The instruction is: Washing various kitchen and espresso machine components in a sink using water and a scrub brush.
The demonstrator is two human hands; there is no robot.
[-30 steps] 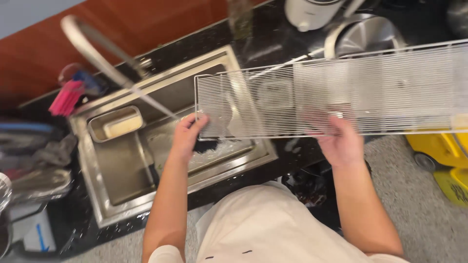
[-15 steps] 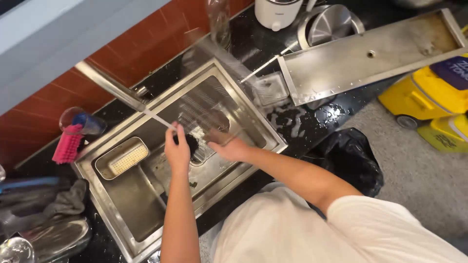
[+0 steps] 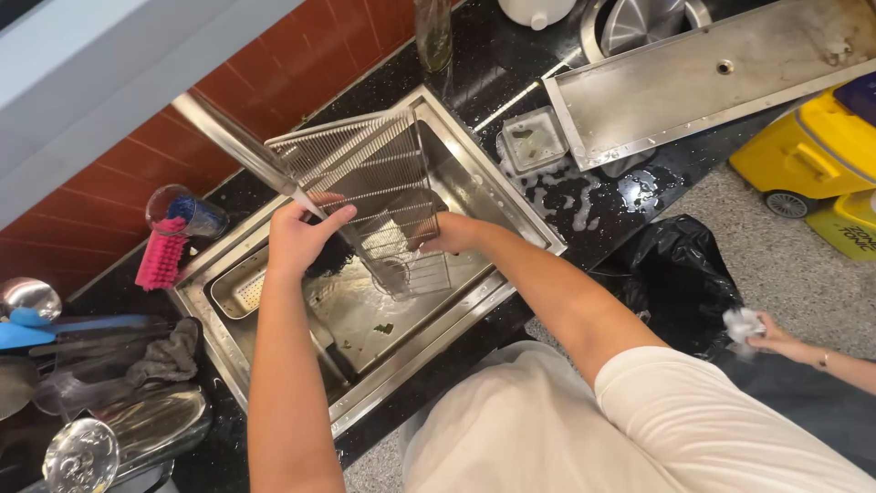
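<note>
counter point(image 3: 474, 82) of dark speckled stone runs across the view under a red brick wall point(image 3: 301, 64), and set into it is the steel sink point(image 3: 365, 329), the widest thing within reach. beyond it a long steel tray point(image 3: 693, 82) lies on the counter with soapy water pooled at its near edge, a small square container point(image 3: 534, 139) just beside it. a black bin bag point(image 3: 671, 274) hangs at the counter's front, and another person's hand point(image 3: 762, 330) holds a crumpled white wad near it.

wire rack point(image 3: 374, 187) stands tilted in the sink, its far end leaning up over the back rim, its near end down in the basin under the tap point(image 3: 242, 151). the left hand point(image 3: 297, 237) has its fingers curled together around the rack's near left edge, with something dark pressed under the palm, too hidden to name. the right hand point(image 3: 452, 236) grips the rack's right side, fingers wrapped and pressed together; the tips are lost behind the wires.

to scrub well here, i judge the right hand should brace the rack firmly so it cannot slide on the wet steel, while the left works along the wires, not across them, and the rack is turned so the stream reaches each stretch.

smaller things sit left: a perforated insert point(image 3: 239, 290) in the sink, a pink brush point(image 3: 160, 260), a glass point(image 3: 182, 210).
</note>
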